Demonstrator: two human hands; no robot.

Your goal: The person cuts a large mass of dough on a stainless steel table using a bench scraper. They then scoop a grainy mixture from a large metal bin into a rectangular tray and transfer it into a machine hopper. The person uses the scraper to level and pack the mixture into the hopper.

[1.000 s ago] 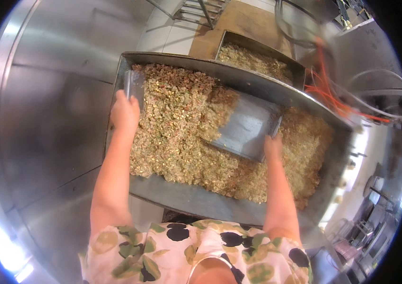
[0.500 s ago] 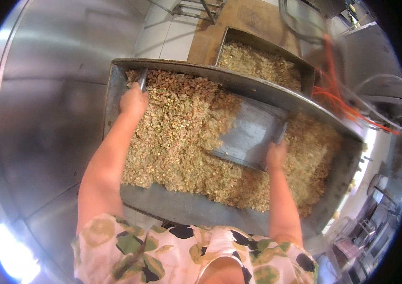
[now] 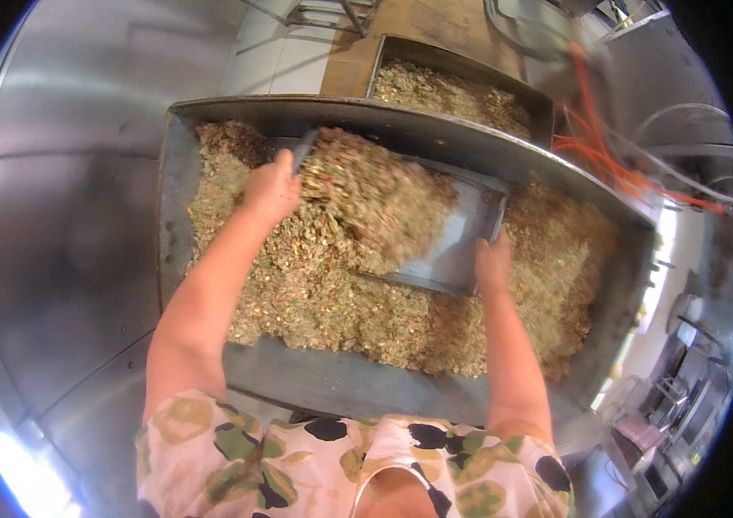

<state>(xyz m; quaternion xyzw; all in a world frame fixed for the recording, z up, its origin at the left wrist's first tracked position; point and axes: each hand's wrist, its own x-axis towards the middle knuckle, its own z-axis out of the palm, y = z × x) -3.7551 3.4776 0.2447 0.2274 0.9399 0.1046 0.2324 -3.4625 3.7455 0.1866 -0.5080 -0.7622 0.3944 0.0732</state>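
Note:
A long metal trough [image 3: 314, 380] in front of me holds a loose, crumbly tan-and-brown mix [image 3: 280, 285] with pale bits that look like chopped nuts. My left hand [image 3: 271, 188] is closed around a flat metal scraper [image 3: 305, 148], which stands edge-on against a heap of the mix. My right hand [image 3: 493, 261] grips the right rim of a shallow rectangular metal pan [image 3: 470, 203] that sits down in the mix. Motion-blurred mix covers the pan's left part; bare metal shows toward its right side. Most of the scraper's blade is hidden behind the heap.
Beyond the trough, a smaller metal bin [image 3: 461, 65] with similar mix stands on brown board [image 3: 448, 26]. Orange cords [image 3: 595, 147] hang at the far right. A large steel surface [image 3: 64, 224] fills the left side. Metal equipment [image 3: 677, 414] crowds the lower right.
My left hand and the scraper have swept right, pushing a heap of mix over the pan's left part. Behind the scraper, a strip of trough floor is bared. My right hand keeps its grip.

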